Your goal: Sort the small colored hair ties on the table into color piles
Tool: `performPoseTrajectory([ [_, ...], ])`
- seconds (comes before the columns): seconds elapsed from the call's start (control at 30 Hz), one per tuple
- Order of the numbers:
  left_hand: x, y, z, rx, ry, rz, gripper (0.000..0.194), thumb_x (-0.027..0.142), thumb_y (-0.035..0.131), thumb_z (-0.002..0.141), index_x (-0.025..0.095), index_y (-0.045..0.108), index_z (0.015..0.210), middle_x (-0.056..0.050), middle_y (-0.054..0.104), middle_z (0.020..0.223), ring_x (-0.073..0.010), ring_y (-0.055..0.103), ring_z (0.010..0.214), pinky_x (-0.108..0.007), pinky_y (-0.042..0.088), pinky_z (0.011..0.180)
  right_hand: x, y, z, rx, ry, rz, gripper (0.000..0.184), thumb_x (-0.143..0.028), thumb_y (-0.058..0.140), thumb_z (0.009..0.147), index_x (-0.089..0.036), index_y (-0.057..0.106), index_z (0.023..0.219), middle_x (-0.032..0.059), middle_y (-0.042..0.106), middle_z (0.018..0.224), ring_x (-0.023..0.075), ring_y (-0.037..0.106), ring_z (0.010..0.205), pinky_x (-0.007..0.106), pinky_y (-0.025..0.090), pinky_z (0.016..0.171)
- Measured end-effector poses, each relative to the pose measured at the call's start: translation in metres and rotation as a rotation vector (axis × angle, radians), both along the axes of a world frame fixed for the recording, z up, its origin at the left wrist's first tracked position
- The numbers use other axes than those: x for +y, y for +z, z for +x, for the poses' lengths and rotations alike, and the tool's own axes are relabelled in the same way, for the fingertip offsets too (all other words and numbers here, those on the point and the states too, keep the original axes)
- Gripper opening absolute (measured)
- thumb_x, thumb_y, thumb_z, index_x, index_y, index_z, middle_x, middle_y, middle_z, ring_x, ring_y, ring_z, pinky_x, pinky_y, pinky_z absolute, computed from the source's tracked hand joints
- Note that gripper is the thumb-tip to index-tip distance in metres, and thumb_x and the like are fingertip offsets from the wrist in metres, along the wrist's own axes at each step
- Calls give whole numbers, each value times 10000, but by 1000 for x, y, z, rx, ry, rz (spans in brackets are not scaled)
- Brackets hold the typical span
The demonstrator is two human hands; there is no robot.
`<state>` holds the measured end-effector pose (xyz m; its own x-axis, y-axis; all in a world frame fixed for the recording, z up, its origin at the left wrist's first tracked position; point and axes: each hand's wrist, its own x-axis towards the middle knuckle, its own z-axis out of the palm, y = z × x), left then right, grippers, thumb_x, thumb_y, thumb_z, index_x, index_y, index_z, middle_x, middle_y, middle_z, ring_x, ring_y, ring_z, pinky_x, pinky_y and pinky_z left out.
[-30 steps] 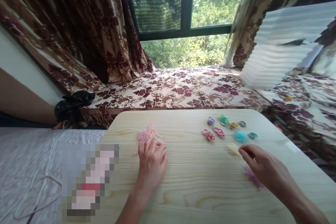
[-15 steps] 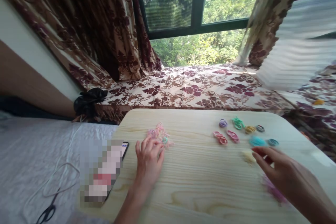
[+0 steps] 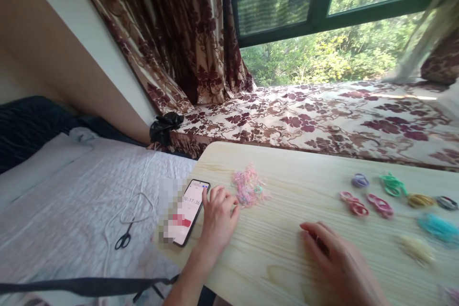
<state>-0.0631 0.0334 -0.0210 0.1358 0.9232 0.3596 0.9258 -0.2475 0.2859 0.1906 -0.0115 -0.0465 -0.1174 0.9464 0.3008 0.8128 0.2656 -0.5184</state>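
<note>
My left hand (image 3: pixel 219 211) is over the table between a phone (image 3: pixel 191 208) and a tangled pile of small pink and pastel elastic bands (image 3: pixel 248 186). Its fingers are apart and hold nothing, with the fingertips near the pile's left edge. On the bare wood to the right, my right hand (image 3: pixel 335 254) has its fingers curled and the thumb close to the index finger. Whatever lies inside that curl, if anything, is hidden. Beyond it sit pink hair ties (image 3: pixel 380 204), a purple one (image 3: pixel 360 180), green ones (image 3: pixel 392 184), a turquoise bunch (image 3: pixel 437 227) and a pale yellow bunch (image 3: pixel 416 248).
Tan bands (image 3: pixel 422 201) and a dark striped hair tie (image 3: pixel 447 202) lie at the right. Scissors (image 3: pixel 124 239) and a white cord (image 3: pixel 138 210) rest on the bed (image 3: pixel 86 191). A floral-covered window ledge (image 3: pixel 304 119) runs behind the table (image 3: pixel 279 258).
My view has turned left. My right hand has moved left, away from the yellow bunch. My left hand has drawn back off the pastel pile toward the phone.
</note>
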Motion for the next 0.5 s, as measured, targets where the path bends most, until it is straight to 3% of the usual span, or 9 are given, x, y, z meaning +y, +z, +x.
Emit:
performPoseTrajectory([
  [0.2,-2,0,4,-1,-3,-94,81,146,619,782,218,640,751,-4,650,863,-223,526,1034,-585,202,1080,-3,-10,-1,-71,-38,107,256,-402,451,888,-263,666,885,2,706,839,142,673,703,225,497,593],
  [0.5,2,0,13,40,6,-120,96,145,596,793,201,609,717,-11,638,807,-216,527,967,-564,239,1062,-2,-3,-7,-50,-61,194,258,-373,438,894,-250,655,830,-17,686,759,114,654,639,210,465,547],
])
